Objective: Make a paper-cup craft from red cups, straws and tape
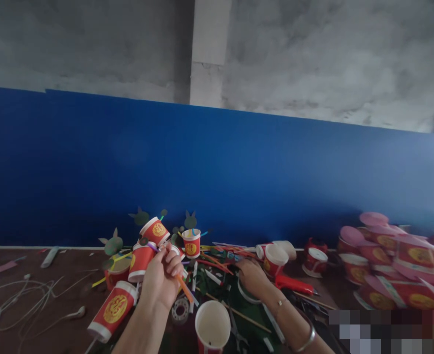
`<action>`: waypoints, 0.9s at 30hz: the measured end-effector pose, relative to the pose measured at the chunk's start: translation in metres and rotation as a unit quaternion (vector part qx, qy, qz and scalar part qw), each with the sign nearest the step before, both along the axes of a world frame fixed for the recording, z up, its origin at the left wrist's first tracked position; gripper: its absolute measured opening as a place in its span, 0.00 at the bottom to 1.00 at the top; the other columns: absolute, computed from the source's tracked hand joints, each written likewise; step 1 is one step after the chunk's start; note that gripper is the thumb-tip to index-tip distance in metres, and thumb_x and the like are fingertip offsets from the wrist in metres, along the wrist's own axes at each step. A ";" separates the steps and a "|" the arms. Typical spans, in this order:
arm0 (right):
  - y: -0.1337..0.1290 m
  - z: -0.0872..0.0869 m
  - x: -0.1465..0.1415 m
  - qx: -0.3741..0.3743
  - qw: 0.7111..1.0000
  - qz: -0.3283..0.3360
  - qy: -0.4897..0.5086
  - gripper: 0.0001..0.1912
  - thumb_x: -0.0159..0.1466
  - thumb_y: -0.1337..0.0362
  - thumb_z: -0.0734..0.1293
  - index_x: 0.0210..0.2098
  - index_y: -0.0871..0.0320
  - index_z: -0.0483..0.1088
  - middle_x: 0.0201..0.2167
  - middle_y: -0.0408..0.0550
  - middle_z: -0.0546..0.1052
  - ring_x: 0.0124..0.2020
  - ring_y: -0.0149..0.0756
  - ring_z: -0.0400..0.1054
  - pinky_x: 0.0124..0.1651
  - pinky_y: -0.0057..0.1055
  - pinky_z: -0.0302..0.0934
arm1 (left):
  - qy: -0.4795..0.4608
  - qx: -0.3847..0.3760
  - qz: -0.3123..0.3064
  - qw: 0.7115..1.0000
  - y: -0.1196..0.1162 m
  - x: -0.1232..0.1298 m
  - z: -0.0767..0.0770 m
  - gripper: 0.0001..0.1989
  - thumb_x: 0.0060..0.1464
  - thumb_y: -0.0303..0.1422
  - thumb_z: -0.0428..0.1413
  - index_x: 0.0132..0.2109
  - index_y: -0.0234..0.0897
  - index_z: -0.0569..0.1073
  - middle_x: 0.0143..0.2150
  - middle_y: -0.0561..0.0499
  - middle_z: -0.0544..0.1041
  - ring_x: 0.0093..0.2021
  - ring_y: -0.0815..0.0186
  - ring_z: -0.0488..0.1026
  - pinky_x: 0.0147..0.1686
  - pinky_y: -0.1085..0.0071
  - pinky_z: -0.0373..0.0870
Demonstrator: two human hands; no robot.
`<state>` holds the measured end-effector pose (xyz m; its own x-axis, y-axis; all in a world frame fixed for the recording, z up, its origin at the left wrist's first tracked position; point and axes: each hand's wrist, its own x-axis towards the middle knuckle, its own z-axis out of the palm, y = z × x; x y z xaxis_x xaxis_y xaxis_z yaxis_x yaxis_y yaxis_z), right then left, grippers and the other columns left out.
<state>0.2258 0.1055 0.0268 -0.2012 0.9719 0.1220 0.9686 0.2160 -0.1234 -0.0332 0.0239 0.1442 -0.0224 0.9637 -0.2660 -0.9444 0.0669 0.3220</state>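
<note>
My left hand is closed, palm up, around an orange strip whose end sticks out below the fingers. Red paper cups with yellow emblems stand and lie beside that hand, among them a tilted cup and a cup lying on its side. My right hand reaches down over a pile of coloured strips, its fingers bent together and the tips hidden. Under its wrist shows the rim of a round container. An open paper cup stands between my forearms.
A tape roll, scissors and a red-handled tool lie on the table. Cups with pink paper are heaped at right. White earphone cables sprawl at left. A blue panel rises behind.
</note>
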 end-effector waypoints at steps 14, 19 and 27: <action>-0.001 0.002 0.011 0.000 0.986 -0.165 0.018 0.21 0.54 0.79 0.58 0.46 0.72 0.72 0.48 0.66 0.73 0.50 0.47 0.69 0.52 0.34 0.60 | -0.006 -0.002 0.005 1.000 -0.001 0.002 0.003 0.16 0.67 0.25 0.39 0.30 0.33 0.61 0.18 0.61 0.52 0.10 0.79 0.50 0.09 0.82 0.49; 0.012 0.002 0.010 0.015 0.987 -0.158 0.032 0.23 0.58 0.79 0.55 0.50 0.69 0.70 0.49 0.62 0.73 0.54 0.41 0.67 0.56 0.30 0.56 | -0.002 -0.008 0.002 1.000 0.003 0.002 -0.002 0.15 0.67 0.26 0.39 0.31 0.33 0.62 0.17 0.61 0.52 0.10 0.79 0.50 0.08 0.82 0.48; 0.032 0.008 -0.002 0.022 0.984 -0.175 0.037 0.18 0.64 0.72 0.55 0.47 0.67 0.73 0.49 0.62 0.73 0.53 0.43 0.66 0.55 0.35 0.57 | 0.001 0.000 -0.002 1.000 0.002 0.000 -0.002 0.15 0.66 0.26 0.39 0.31 0.34 0.62 0.18 0.61 0.52 0.10 0.79 0.50 0.09 0.82 0.49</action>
<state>0.2243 0.1372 0.0346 0.1566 0.9733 0.1680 0.9731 -0.1229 -0.1949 -0.0330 0.0263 0.1423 -0.0194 0.9638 -0.2661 -0.9432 0.0706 0.3246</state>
